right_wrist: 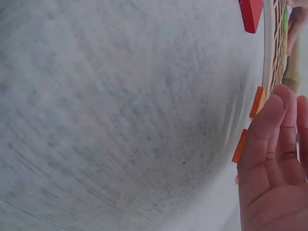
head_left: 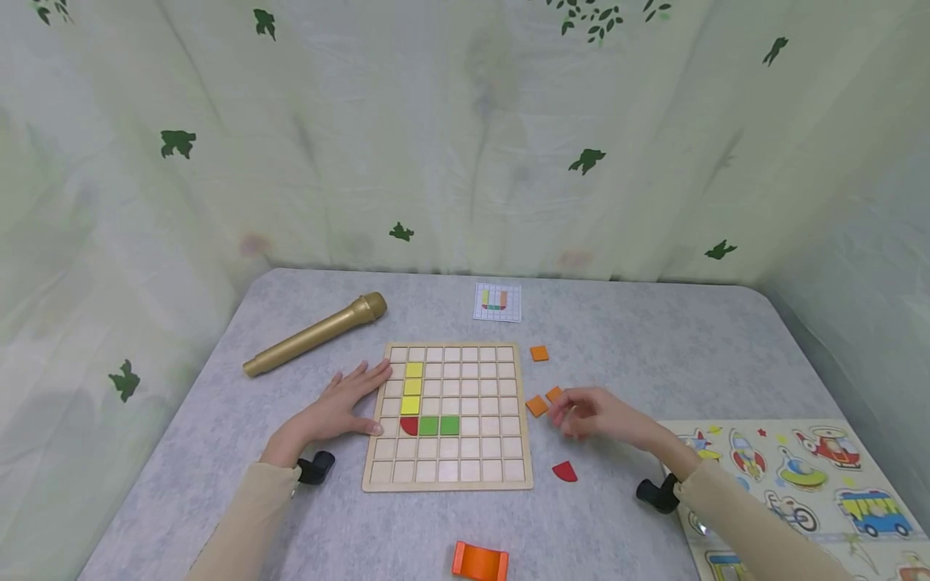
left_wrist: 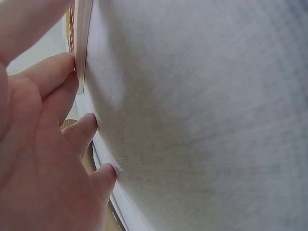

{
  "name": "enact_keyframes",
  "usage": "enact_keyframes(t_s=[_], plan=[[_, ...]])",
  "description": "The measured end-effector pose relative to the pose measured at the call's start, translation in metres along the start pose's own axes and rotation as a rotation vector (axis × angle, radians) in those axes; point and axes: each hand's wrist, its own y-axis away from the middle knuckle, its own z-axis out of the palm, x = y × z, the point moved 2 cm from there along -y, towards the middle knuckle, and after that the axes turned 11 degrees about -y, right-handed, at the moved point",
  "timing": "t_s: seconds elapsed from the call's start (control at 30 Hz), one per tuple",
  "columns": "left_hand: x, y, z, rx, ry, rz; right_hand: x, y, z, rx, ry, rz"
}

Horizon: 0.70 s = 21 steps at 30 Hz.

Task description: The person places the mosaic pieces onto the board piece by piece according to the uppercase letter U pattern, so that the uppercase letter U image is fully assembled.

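A wooden grid board (head_left: 448, 472) lies on the table; its cells hold a column of yellow square tiles (head_left: 412, 386), a red quarter-round tile (head_left: 410, 426) and two green square tiles (head_left: 439, 425). My left hand (head_left: 336, 413) rests with spread fingers at the board's left edge, touching its frame. Off the board's right side, my right hand (head_left: 590, 415) hovers beside two orange square tiles (head_left: 537, 406), fingers loosely bent, nothing seen in them. In the right wrist view its fingers overlap an orange tile (right_wrist: 257, 102). Another red quarter-round tile (head_left: 564, 471) lies nearer me.
A small pattern card (head_left: 497, 303) lies behind the board, and one more orange tile (head_left: 539, 353) at its upper right. A gold microphone (head_left: 316, 335) is at left. An orange curved block (head_left: 480, 562) sits in front; a picture puzzle board (head_left: 788, 484) lies under the right forearm.
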Motion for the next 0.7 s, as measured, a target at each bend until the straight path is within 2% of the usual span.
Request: enact_keyframes(t_s=[0.4,0.7], plan=[[-0.001,-0.002,0.000,-0.016,0.002,-0.020,0.003,0.012,0.014,-0.099,0.072,-0.026],[-0.001,-0.002,0.001,-0.011,-0.005,-0.006,0.006,0.017,0.024,-0.068,0.153,-0.008]])
